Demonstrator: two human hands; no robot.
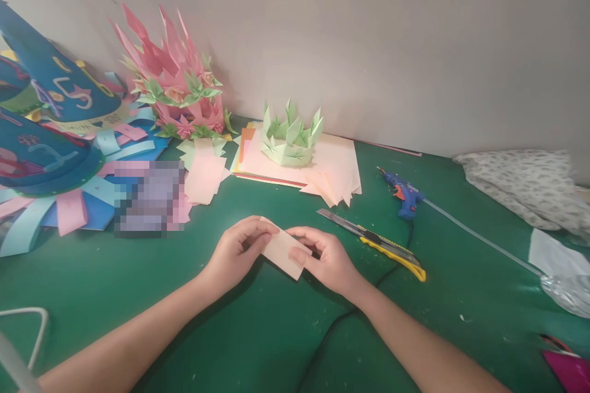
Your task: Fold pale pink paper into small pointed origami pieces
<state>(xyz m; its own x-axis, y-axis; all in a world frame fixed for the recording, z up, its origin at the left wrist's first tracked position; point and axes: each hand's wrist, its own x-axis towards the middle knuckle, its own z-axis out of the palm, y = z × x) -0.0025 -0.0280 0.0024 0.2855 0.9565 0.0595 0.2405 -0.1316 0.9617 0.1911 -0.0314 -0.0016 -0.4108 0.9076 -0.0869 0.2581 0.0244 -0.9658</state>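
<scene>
Between my two hands is a small pale peach piece of paper (282, 253), held tilted just over the green table (221, 344). My left hand (242, 245) pinches its upper left end between thumb and fingers. At the right end, my right hand (325, 258) grips it with the thumb on top and the fingers behind. Beyond my hands, folded peach paper pieces (329, 185) rest on a stack of coloured sheets (341, 150), along with a light green folded-paper crown (291, 141).
A yellow utility knife (391, 249) lies right of my hands, blade pointing left. Behind it are a blue glue gun (405, 196) and its black cord (327, 334). Pink paper crowns (184, 86), blue cone hats (59, 86) and loose peach sheets (205, 175) fill the left back.
</scene>
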